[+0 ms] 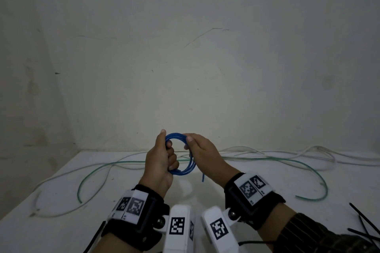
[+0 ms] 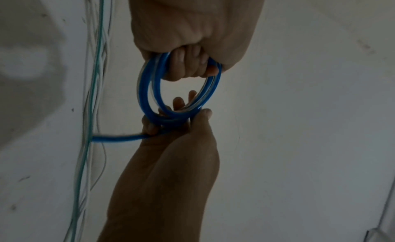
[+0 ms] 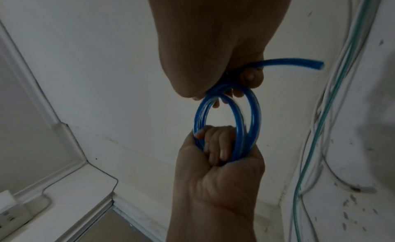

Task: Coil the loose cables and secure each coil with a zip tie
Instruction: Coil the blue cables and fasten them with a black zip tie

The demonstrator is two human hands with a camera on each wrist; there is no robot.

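Note:
A blue cable wound into a small coil (image 1: 175, 135) is held up above the white table (image 1: 246, 201), in front of the wall. My left hand (image 1: 162, 158) grips the coil's left side, its fingers curled through the loops (image 2: 142, 93). My right hand (image 1: 202, 154) pinches the right side of the coil (image 3: 255, 113), where the strands cross. The cable's short free end (image 1: 203, 177) sticks out below the right hand and shows in both wrist views (image 3: 299, 62) (image 2: 115, 137). Several black zip ties (image 1: 364, 216) lie at the table's near right corner.
A long green cable (image 1: 79, 190) and a white cable (image 1: 316, 147) sprawl loose across the table behind and beside my hands. A pale wall stands right behind the table. The right wrist view shows a power strip (image 3: 8, 205) low at the left.

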